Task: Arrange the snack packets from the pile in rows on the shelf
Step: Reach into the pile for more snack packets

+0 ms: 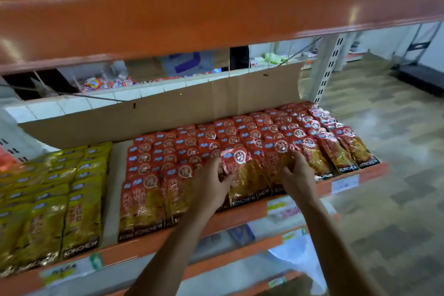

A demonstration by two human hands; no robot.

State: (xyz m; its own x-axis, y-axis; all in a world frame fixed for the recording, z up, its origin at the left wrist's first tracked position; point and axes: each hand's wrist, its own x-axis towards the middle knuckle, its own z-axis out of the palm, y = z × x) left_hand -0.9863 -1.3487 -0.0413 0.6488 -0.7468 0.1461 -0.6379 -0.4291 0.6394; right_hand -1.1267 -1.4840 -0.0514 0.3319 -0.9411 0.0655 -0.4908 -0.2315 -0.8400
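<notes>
Both hands, left hand (211, 184) and right hand (298, 175), clamp the sides of a red Konchew packet (245, 175) in the shelf's (242, 214) front row; light, crinkly, slippery foil, best pinched by its edges

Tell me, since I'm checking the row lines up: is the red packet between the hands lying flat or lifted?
Lifted. The red packet tilts up above its neighbours, left hand and right hand gripping its sides.
</notes>
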